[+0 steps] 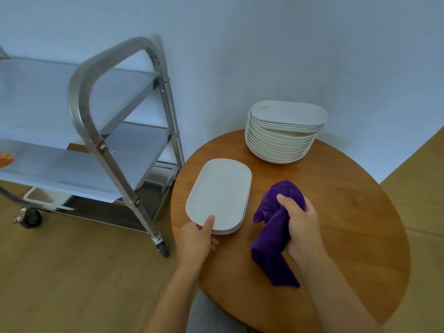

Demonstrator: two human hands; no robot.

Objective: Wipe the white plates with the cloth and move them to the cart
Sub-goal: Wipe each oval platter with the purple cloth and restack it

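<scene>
A small stack of white oblong plates (pixel 219 194) lies at the left edge of the round wooden table (pixel 336 207). My left hand (pixel 198 240) grips the near end of the top plate, thumb on its rim. My right hand (pixel 301 224) holds a bunched purple cloth (pixel 274 236) just right of those plates; the cloth's tail hangs toward the table's near side. A tall stack of white plates (pixel 283 133) stands at the back of the table against the wall. The steel cart (pixel 115 131) stands to the left.
The cart has a tubular steel handle (pixel 84 92), several flat shelves and castor wheels (pixel 163 249) on the wooden floor. An orange object (pixel 4 158) shows at the far left edge. The pale wall runs close behind the table.
</scene>
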